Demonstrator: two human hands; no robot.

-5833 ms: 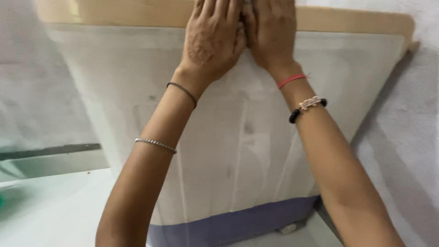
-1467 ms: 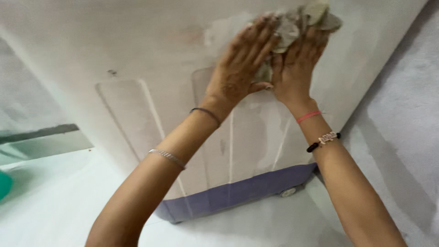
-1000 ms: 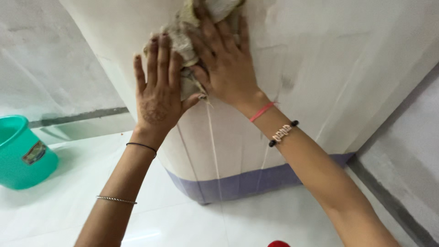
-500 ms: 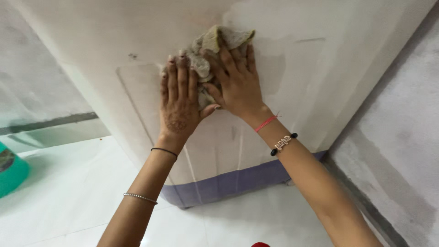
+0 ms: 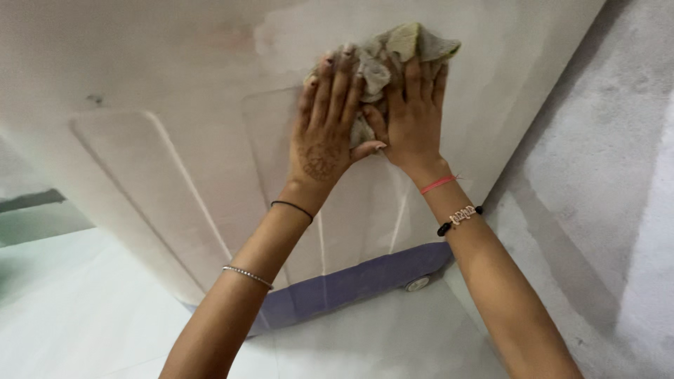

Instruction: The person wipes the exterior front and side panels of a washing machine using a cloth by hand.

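Against white appliance panel, crumpled cloth under both flat hands, fingers upward

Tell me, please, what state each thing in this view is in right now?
Left hand: flat, fingers spread, pressing the cloth.
Right hand: flat, pressing the cloth beside the left.
Cloth: crumpled, pinned against the panel.
White appliance panel: smudged, with a damp-looking patch near the cloth.
Small wheel: resting on the floor.

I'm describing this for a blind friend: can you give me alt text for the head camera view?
Two bare hands, the left hand and the right hand, press a crumpled greyish cloth flat against the white side panel of a large appliance with a purple base band. Both wrists wear bracelets; a pale tiled floor lies below.
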